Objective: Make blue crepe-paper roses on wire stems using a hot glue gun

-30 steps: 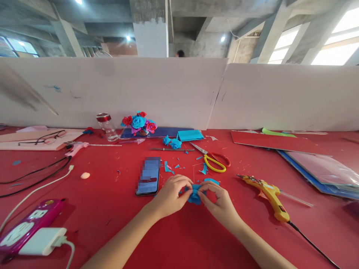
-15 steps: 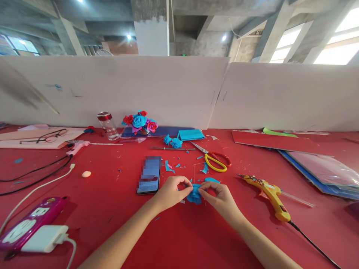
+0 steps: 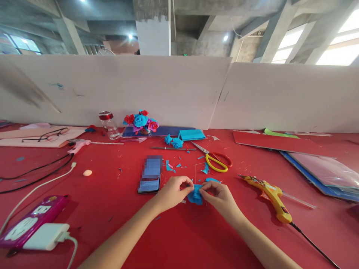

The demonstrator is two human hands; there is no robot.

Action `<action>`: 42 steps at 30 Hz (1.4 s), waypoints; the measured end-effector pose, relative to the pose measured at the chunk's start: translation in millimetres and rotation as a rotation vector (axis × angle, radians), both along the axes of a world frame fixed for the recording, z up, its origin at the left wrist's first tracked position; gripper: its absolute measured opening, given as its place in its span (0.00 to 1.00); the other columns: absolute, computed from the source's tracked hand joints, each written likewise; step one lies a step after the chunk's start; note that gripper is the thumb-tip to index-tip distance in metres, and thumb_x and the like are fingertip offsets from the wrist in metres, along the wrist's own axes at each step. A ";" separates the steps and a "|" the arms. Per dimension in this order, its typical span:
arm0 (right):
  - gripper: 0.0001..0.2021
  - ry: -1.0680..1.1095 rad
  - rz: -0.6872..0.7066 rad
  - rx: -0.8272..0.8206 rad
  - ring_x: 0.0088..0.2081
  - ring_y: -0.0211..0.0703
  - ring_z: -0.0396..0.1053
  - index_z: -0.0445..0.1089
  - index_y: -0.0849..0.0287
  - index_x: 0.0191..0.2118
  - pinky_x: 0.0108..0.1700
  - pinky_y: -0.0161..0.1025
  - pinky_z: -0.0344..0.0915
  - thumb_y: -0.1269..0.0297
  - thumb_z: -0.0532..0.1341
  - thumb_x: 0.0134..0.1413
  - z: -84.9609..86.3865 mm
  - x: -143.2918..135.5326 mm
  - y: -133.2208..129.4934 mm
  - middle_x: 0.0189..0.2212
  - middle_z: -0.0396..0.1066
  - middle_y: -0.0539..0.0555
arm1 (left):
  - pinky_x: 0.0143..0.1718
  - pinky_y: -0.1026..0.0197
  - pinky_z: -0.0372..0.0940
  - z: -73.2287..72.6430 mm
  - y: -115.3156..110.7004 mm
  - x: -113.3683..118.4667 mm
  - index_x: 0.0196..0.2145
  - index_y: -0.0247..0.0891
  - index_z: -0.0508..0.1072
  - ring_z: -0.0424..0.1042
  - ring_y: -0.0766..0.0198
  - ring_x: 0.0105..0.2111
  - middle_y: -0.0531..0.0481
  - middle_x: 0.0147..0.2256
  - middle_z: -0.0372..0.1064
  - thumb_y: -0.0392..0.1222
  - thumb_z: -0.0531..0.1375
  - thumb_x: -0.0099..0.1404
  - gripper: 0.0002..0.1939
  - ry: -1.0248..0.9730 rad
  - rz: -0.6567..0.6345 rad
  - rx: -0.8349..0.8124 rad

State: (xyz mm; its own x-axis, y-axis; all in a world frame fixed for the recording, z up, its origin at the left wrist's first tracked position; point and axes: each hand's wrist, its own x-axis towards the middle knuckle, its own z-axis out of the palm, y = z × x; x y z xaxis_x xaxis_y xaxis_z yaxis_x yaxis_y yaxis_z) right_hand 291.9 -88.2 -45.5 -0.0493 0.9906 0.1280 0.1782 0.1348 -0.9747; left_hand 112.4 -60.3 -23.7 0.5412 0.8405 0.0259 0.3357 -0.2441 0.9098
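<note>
In the lower middle of the frame, my left hand (image 3: 173, 192) and right hand (image 3: 221, 198) face each other. The fingers (image 3: 186, 192) of each pinch, thumb against forefinger, at opposite sides of a blue flower (image 3: 195, 198), which is just right of centre, low over the tabletop (image 3: 179, 239).

If I pull my hands apart, the petals could tear, since they look like thin paper; squeezing too hard could flatten the ruffles. Blue scraps (image 3: 168, 165) just above my hands might cling to it if any glue is tacky. Should my left wrist swing outward, it could nudge the phone (image 3: 149, 183) near it.

The flower is one solid blue, small and crumpled, rounded below with soft, uneven folds; my fingertips hide its upper sides, and I cannot tell whether it has a stem.

Farther out, the scissors (image 3: 217, 163), one handle yellow and one red, lie above my right hand. The yellow glue gun (image 3: 270, 194) rests at the right, well apart; I cannot tell whether it is hot.
</note>
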 end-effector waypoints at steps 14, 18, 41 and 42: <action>0.14 0.174 0.033 -0.118 0.25 0.36 0.62 0.64 0.58 0.22 0.29 0.36 0.58 0.55 0.65 0.42 6.7 1.8 -3.7 0.22 0.66 0.48 | 0.32 0.65 0.66 4.5 -7.0 -0.7 0.35 0.41 0.67 0.69 0.63 0.35 0.53 0.34 0.69 0.37 0.59 0.55 0.08 -0.023 0.082 0.121; 0.14 0.186 0.050 -0.136 0.25 0.36 0.60 0.63 0.59 0.22 0.30 0.36 0.57 0.56 0.66 0.41 6.8 1.0 -4.2 0.22 0.65 0.48 | 0.26 0.66 0.65 0.6 -8.6 1.3 0.38 0.42 0.67 0.70 0.63 0.34 0.53 0.34 0.69 0.36 0.58 0.55 0.11 -0.020 0.110 0.111; 0.17 0.328 0.058 -0.114 0.26 0.35 0.60 0.58 0.56 0.26 0.29 0.34 0.58 0.57 0.69 0.38 9.0 -1.9 -6.5 0.24 0.62 0.45 | 0.42 0.60 0.63 5.9 -10.7 -1.6 0.28 0.41 0.71 0.69 0.62 0.40 0.51 0.41 0.67 0.34 0.59 0.55 0.03 0.069 0.139 0.444; 0.18 0.328 0.056 -0.112 0.26 0.35 0.60 0.58 0.56 0.26 0.29 0.34 0.58 0.57 0.69 0.38 9.4 -2.1 -6.5 0.23 0.61 0.45 | 0.43 0.59 0.62 6.5 -10.8 -1.6 0.28 0.41 0.71 0.69 0.62 0.40 0.51 0.41 0.67 0.34 0.60 0.55 0.03 0.074 0.147 0.446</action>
